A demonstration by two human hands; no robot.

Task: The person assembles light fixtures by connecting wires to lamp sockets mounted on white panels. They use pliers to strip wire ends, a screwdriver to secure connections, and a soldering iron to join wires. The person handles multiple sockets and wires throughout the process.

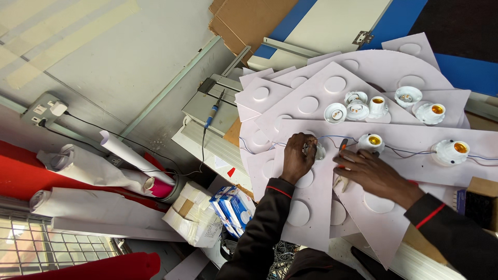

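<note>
While your left hand [296,156] closes its fingers over a small white lamp socket [316,151] on the pale panel [316,202], your right hand [371,172] lies just beside it, pinching an orange-handled screwdriver [343,147] whose tip points toward that socket. Both hands are clamped, then: left on the socket, right on the tool, with only a small gap between them. Thin blue wires [404,152] run out from under your left hand, past your right fingers, to a second socket with an amber centre [371,141] just above your right hand, and on to a third one [452,151] farther to the right. Beyond your hands, up the tabletop, a cluster of loose white sockets [381,106] sits on overlapping pale panels with round raised discs [335,84]. Off to the left of your left hand, a blue-handled soldering iron [213,110] rests on a grey block [203,110], its cord trailing down. Below your left sleeve lie small blue-and-white boxes [232,209], and far left are rolls of white paper [93,168] and a wall socket [44,110].
</note>
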